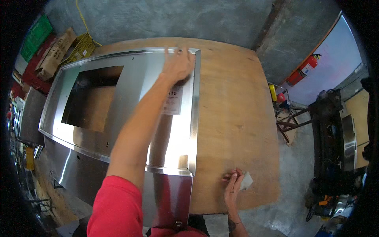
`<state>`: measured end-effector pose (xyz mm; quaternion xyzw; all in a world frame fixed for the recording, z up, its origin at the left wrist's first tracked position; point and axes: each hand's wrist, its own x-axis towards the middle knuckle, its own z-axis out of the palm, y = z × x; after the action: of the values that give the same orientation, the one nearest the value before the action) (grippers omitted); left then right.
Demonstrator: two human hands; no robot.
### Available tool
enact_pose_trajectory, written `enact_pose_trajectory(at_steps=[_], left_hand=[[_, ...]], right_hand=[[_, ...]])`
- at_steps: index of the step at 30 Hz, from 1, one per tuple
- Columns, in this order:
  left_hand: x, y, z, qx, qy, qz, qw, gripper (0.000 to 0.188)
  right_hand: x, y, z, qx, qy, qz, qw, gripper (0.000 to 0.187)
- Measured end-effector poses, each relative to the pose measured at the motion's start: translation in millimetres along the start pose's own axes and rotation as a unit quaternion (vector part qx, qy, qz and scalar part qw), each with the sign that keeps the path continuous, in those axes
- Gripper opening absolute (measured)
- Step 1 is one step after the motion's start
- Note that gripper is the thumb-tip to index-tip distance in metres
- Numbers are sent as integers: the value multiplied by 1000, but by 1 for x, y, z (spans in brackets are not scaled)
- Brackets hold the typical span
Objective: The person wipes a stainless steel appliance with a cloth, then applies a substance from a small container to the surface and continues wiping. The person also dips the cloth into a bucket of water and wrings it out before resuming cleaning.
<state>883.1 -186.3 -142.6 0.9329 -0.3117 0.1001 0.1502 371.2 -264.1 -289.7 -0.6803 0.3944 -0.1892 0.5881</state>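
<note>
A large stainless steel panel point(136, 75) with raised rims lies on the wooden table. It has a rectangular cutout, and wood shows through part of it. My left arm, in a red sleeve, reaches across the panel. Its hand point(179, 66) is at the far right corner, fingers spread over the far rim and nothing visible in them. Partly behind that forearm, a white printed label sheet point(173, 103) lies on the metal. My right hand point(233, 185) is low over the near right of the table, fingers loosely bent and apart. Beside it lies a small white scrap point(246, 181), paper or cloth.
The wooden table top point(237, 106) extends right of the panel. A grey wall stands behind. At the far left are a green crate point(36, 37), a cardboard box point(55, 53) and a yellow crate point(81, 48). On the right hangs a red fire extinguisher point(306, 70), with dark machinery point(327, 130) nearer.
</note>
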Motion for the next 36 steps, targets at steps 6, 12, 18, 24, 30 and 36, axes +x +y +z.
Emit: enact_pose_trajectory(at_steps=[6, 12, 18, 24, 30, 36], left_hand=[[-72, -57, -63, 20, 195, 4, 981, 62], [-232, -48, -167, -145, 231, -48, 961, 58], [-544, -20, -236, -252, 310, -308, 864, 49], [-1039, -39, 19, -228, -171, -664, 691, 49], [-1128, 39, -4, -402, -299, -688, 525, 48], [-1206, 53, -38, -501, -277, -701, 426, 47]], right_hand=[[-21, -1, -30, -10, 7, -9, 1000, 38], [-42, 32, -55, -107, -33, -16, 994, 35], [-132, 116, -96, -236, -79, -161, 955, 29], [-256, 310, -152, -358, -226, 112, 899, 42], [-348, 327, -161, -484, -341, 210, 778, 48], [-389, 325, -205, -457, -523, 252, 675, 52]])
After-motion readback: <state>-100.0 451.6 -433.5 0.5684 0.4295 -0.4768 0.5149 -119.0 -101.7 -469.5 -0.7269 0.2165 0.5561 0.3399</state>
